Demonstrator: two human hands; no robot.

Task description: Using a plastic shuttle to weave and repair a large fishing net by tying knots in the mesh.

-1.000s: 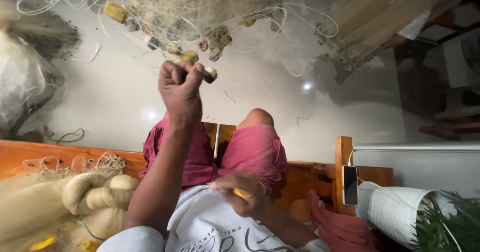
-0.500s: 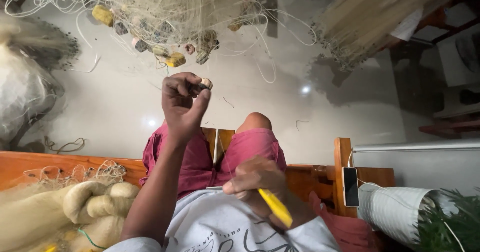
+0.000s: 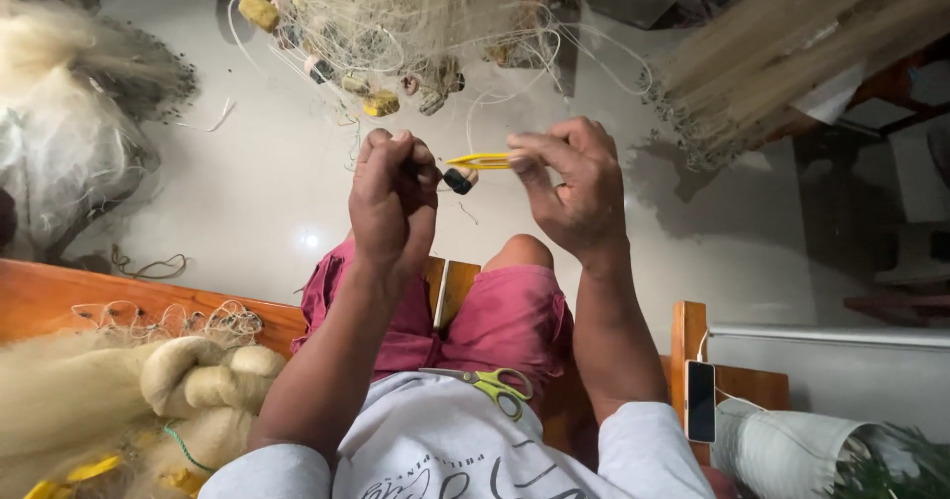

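Note:
My left hand (image 3: pixel 391 202) is raised in front of me, its fingers pinched on fishing-net line with a small dark float (image 3: pixel 457 179) beside the fingertips. My right hand (image 3: pixel 574 184) holds a yellow netting needle (image 3: pixel 477 161) whose tip points left toward that float. A pale fishing net (image 3: pixel 396 24) with yellowish and dark floats hangs bunched above both hands. Green-handled scissors (image 3: pixel 487 382) lie on my lap, on the white shirt above the pink shorts.
A heap of pale net and rope (image 3: pixel 119 390) rests on the wooden bench (image 3: pixel 59 296) at left. More bundled net (image 3: pixel 59 133) lies on the floor at left. A phone (image 3: pixel 701 401) on a cable leans by a wooden post; a white roll (image 3: pixel 792 449) is at lower right.
My right hand rose from my lap with the yellow needle and met my left hand. My left hand dropped slightly toward the middle. The scissors now show on my lap.

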